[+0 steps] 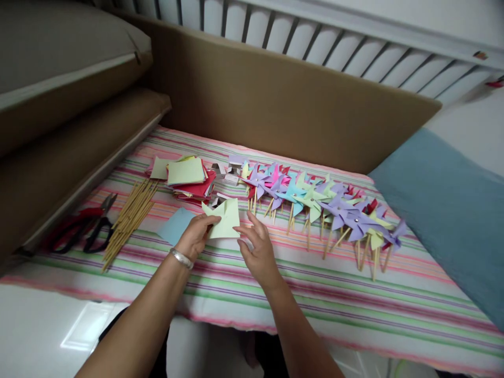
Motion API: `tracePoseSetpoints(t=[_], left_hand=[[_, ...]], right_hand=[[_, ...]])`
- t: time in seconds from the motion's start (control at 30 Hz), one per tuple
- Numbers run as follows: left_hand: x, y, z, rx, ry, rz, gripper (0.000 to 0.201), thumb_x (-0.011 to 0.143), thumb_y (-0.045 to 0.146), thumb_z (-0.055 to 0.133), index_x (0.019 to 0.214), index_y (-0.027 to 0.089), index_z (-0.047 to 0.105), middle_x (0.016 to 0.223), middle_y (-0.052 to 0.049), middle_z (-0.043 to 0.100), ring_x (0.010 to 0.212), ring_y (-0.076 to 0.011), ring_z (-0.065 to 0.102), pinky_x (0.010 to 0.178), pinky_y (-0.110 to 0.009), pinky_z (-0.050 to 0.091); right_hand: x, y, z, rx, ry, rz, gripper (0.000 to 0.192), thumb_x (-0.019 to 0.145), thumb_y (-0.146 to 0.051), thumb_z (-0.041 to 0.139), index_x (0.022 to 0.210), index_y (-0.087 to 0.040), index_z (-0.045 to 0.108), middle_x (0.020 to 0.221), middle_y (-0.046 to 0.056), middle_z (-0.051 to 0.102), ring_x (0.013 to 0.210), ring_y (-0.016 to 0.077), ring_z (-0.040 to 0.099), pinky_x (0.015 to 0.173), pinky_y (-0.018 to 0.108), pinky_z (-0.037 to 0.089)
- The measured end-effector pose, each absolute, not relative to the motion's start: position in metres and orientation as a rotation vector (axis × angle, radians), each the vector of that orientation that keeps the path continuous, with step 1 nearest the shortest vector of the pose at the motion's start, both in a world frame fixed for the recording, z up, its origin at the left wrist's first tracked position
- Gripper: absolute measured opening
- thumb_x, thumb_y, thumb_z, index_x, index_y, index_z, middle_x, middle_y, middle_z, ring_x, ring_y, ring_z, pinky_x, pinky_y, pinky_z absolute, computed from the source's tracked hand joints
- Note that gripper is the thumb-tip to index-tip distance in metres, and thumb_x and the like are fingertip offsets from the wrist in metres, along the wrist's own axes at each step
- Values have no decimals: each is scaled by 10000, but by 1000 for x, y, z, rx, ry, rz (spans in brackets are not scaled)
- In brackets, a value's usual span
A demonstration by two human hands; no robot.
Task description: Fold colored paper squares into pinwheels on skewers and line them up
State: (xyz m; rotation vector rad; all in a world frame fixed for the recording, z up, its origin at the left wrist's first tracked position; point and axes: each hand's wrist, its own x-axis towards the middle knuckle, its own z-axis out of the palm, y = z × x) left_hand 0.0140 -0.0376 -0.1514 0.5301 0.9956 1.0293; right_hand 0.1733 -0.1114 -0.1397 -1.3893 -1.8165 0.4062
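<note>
My left hand, with a silver bangle at the wrist, pinches a pale green paper square by its left side. A cut flap stands up along the paper's upper left edge. At the paper's right edge is my right hand, its fingers apart and a fingertip at or very near the lower right corner. A light blue paper sheet lies on the cloth just left of my left hand. Behind the held paper, a stack of coloured paper sits beside small opened boxes.
Many finished paper pinwheels on sticks lie in a long group to the right. Wooden sticks and black-handled scissors are at left on the striped cloth. A brown board stands behind; cushions border the left.
</note>
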Motion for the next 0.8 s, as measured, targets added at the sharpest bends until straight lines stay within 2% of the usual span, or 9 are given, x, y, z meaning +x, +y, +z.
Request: tracePoseSetpoints(t=[0.13, 0.33, 0.57, 0.8], left_hand=[[16, -40, -150, 573, 995, 992, 242, 486, 200, 748, 696, 104, 676, 605, -36, 680, 575, -146, 597, 592, -250, 443], [19, -44, -147, 646, 1018, 935, 215, 497, 196, 739, 682, 97, 690, 589, -48, 684, 509, -142, 582, 526, -245, 418], [31, -53, -148, 799, 964, 852, 225, 514, 218, 740, 710, 112, 708, 602, -34, 683, 501, -132, 564, 509, -235, 387], [34, -56, -148, 837, 921, 798, 201, 510, 205, 730, 693, 123, 711, 593, -16, 677, 507, -123, 554, 534, -230, 377]], right_hand=[[174, -109, -140, -1401, -1845, 334, 189, 823, -181, 521, 918, -270, 658, 1424, 36, 368, 1285, 255, 343, 1035, 487, 290], [176, -106, -137, -1403, -1771, 419, 105, 814, -237, 575, 818, -267, 676, 1367, 35, 448, 1267, 234, 365, 1030, 451, 311], [174, -104, -139, -1502, -1513, 564, 29, 725, -236, 659, 697, -240, 665, 1398, 24, 417, 1340, 252, 259, 1081, 472, 210], [175, -102, -143, -1524, -1517, 569, 43, 745, -237, 637, 708, -244, 659, 1388, 25, 434, 1342, 248, 254, 1074, 486, 205]])
